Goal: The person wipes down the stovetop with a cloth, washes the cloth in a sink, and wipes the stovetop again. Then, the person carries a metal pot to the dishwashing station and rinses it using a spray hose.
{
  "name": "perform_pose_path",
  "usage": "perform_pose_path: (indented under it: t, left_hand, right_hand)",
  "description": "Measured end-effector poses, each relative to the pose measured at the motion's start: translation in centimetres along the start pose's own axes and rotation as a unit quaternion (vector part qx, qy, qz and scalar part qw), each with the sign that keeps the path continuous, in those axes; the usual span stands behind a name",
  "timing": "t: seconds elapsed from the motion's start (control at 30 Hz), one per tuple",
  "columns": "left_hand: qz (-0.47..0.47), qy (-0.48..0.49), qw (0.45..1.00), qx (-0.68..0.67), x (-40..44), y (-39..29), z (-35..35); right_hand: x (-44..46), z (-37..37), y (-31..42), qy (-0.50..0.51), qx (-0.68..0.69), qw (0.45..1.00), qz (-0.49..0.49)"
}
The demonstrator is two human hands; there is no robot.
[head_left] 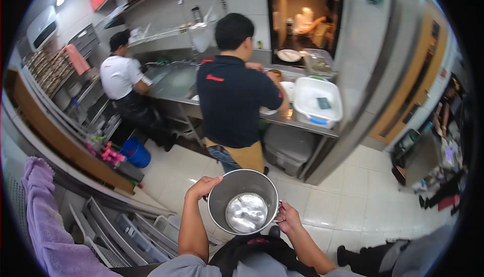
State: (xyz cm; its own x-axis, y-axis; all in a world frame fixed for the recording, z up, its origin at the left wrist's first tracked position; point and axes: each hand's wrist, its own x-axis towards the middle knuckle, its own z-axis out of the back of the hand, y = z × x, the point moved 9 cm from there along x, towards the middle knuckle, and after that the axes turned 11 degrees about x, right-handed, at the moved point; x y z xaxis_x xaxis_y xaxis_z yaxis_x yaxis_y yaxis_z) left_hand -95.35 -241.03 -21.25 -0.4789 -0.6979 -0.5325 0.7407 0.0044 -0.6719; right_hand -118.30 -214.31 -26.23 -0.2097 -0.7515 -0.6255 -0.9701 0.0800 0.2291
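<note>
In front of my body I hold a deep metal pot [247, 212] with its open top tilted toward me. Its bare, shiny bottom shows inside. My left hand [204, 187] grips the pot's left side, thumb at the rim and the other fingers hidden behind the wall. On the other side, my right hand [288, 217] is closed round the side handle [279, 211]. Just beyond the pot stands a person in a dark shirt [234, 100], back turned to me, at a metal counter.
A person in a white shirt [121, 77] stands at the sink [174, 82]. On the right of the counter sits a white tub [317, 100], above a grey bin [288, 148]. A blue bucket [135, 152] is on the floor. A purple towel [53, 226] hangs at left.
</note>
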Motion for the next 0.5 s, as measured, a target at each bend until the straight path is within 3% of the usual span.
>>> perform_pose_path:
  t: [0.13, 0.23, 0.3, 0.4, 0.5]
  left_hand:
    - [0.044, -0.061, 0.996, -0.049, -2.5, 1.8, 7.1]
    - [0.063, -0.088, 0.993, -0.049, -1.8, 6.7, 12.0]
    - [0.043, -0.117, 0.991, -0.054, 0.3, 11.0, 15.4]
    - [0.054, -0.169, 0.984, -0.008, 0.5, 10.6, 21.3]
    - [0.081, -0.159, 0.983, 0.032, 4.0, 12.7, 26.7]
  right_hand:
    - [7.1, -6.5, -2.1, 0.020, -0.041, 0.997, -0.067]
    - [12.8, -10.3, -6.3, 0.052, -0.048, 0.983, -0.166]
    - [16.1, -13.8, -8.4, 0.049, -0.065, 0.980, -0.183]
    - [20.2, -17.9, -12.3, 0.030, -0.074, 0.976, -0.203]
    - [23.8, -20.7, -15.8, 0.014, -0.086, 0.974, -0.209]
